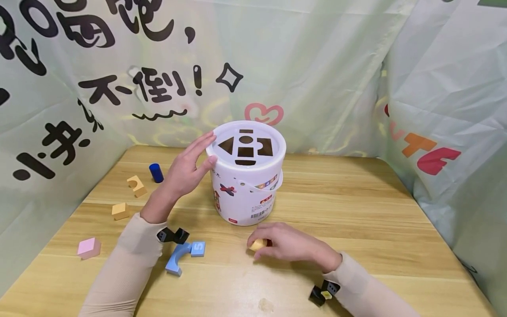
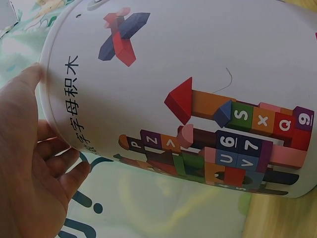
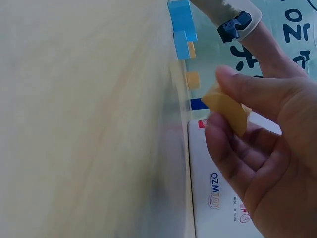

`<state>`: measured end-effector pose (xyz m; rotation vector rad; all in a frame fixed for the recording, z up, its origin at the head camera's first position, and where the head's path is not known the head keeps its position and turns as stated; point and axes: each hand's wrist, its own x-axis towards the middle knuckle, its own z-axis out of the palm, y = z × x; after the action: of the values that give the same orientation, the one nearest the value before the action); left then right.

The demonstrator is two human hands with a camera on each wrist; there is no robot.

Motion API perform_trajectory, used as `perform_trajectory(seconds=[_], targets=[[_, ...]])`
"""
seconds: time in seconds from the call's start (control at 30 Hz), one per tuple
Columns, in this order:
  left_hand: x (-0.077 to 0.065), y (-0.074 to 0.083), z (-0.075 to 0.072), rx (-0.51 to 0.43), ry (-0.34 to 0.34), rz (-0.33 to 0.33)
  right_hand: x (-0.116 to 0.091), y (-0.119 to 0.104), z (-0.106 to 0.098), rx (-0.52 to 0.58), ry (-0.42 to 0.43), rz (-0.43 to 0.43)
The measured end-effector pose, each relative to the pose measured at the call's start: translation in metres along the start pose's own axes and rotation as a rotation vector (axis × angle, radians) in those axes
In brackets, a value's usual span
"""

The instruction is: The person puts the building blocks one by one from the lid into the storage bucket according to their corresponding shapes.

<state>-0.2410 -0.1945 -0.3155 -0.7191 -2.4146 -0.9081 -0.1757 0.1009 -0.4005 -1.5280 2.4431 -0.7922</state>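
Right grip [image 1: 279,242] pinches a yellow block [image 3: 227,110]; we judge it light, stiff, best held by opposite faces. Beyond, left grip [image 1: 185,172] rests, fingers extended, against shape-sorter bucket [image 1: 239,204].

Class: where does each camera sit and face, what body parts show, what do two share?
Head: worn there, facing down-forward at the bucket; left hand, right hand, sleeves.
Left wrist: worn there, facing the bucket's side; left hand.
Right wrist: worn there, facing the yellow block; right hand, left sleeve.
Wrist views share the bucket.
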Motion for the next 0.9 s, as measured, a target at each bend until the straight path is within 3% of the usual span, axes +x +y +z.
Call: perform_trajectory(seconds=[0.2, 0.37, 0.9], targets=[[-0.001, 0.0, 0.0, -0.003, -0.002, -0.004, 0.0, -0.001, -0.007, 0.02, 0.004, 0.046], [0.0, -0.001, 0.0, -0.004, -0.001, 0.001, 0.0, -0.004, -0.016, 0.023, 0.055, 0.088], [0.0, -0.001, 0.0, 0.002, 0.0, 0.002, 0.009, -0.018, -0.059, -0.038, 0.16, 0.017]])
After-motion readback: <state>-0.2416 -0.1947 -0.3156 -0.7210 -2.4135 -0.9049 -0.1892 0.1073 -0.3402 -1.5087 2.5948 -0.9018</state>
